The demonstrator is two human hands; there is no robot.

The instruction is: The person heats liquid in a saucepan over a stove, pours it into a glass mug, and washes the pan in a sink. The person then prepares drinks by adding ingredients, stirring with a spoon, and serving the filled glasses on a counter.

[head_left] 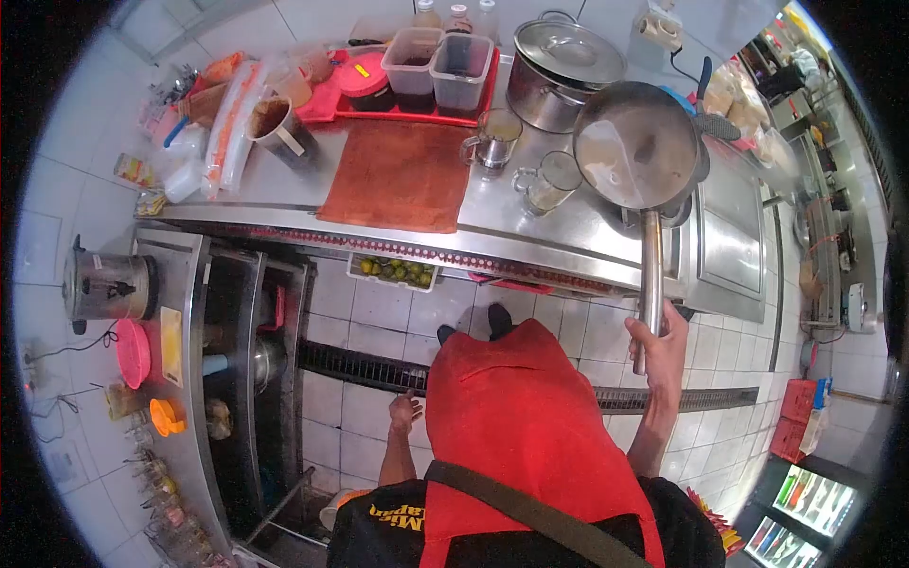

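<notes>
My right hand [663,343] is closed round the end of the long metal handle of a wok [636,151]. Its pan is over the right part of the steel counter [587,232], and some pale shine or liquid shows inside. Low on my left side, my left hand [405,410] hangs by the red apron, fingers loosely curled; whether it holds anything I cannot make out. Two glass mugs, one [498,138] behind the other [549,182], stand left of the wok. Behind it sits a lidded steel pot [566,71].
A reddish-brown cloth [396,175] lies on the counter's front edge. Behind it a red tray [488,95] holds plastic tubs, and a dark-stained jug [281,130] stands left. Below the counter is a basket of green fruit [393,273]. Steel shelving [194,379] stands at my left.
</notes>
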